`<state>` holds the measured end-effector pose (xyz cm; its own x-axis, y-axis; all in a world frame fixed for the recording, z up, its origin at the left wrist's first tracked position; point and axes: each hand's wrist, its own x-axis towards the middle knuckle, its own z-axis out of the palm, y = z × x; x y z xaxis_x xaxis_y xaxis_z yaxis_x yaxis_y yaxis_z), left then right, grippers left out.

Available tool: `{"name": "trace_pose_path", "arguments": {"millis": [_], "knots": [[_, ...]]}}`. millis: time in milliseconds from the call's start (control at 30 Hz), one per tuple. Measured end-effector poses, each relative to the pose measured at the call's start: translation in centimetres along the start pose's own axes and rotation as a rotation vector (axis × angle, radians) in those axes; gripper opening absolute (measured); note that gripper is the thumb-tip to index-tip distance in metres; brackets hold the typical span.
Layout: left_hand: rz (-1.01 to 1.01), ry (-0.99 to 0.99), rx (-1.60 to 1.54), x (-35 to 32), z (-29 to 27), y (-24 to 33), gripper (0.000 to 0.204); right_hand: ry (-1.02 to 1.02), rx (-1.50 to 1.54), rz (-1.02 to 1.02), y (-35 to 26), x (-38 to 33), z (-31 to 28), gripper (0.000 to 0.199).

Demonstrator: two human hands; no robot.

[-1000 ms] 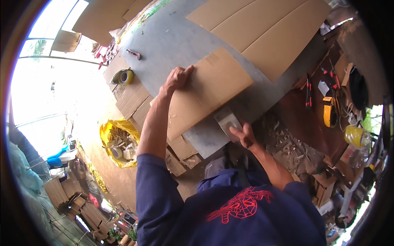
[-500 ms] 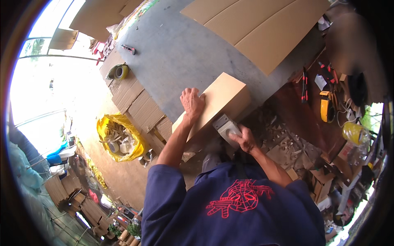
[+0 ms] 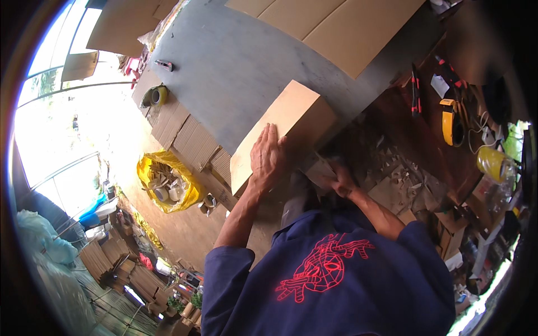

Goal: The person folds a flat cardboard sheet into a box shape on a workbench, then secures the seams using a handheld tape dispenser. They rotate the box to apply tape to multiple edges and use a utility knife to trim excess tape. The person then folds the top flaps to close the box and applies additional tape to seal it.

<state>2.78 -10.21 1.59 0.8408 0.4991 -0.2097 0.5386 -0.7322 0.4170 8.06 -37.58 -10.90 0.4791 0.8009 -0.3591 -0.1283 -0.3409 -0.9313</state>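
Note:
A long brown cardboard box lies slantwise near the edge of the grey worktop. My left hand rests flat on its pale top face, fingers stretched out and holding nothing. Close to the box's near right side, my right hand grips a grey, block-shaped metal hand tool. Blur and shade dim the tool, so its exact kind and whether it touches the box are unclear.
Flat cardboard covers the far side of the grey worktop. A utility knife and tape rolls lie at left, above a yellow bag of scraps. Long-handled pliers and a yellow-black tool lie right.
My left hand has gone from curling at the box's left edge to lying flat on its top. The tool in my right hand has turned and sits lower in shade. The view has shifted slightly.

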Motion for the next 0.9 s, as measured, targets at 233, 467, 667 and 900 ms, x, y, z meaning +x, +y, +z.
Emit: {"name": "trace_pose_path", "arguments": {"millis": [233, 467, 667, 900], "knots": [[-0.004, -0.021, 0.030, 1.6, -0.9, -0.1, 0.049, -0.065, -0.044, 0.140, 2.5, -4.1, -1.9, 0.065], [-0.043, -0.093, -0.002, 4.9, -2.1, -3.2, 0.041, -0.002, -0.028, 0.153, -3.6, -3.2, -3.3, 0.058], [-0.099, -0.117, -0.157, 6.4, -5.9, -4.5, 0.046, 0.024, -0.260, 0.018, -10.4, 0.0, -4.5, 0.061], [-0.028, -0.207, -0.240, 11.6, -9.3, -8.6, 0.061, 0.054, -0.128, 0.108, -16.7, 2.5, -3.7, 0.059]]}}
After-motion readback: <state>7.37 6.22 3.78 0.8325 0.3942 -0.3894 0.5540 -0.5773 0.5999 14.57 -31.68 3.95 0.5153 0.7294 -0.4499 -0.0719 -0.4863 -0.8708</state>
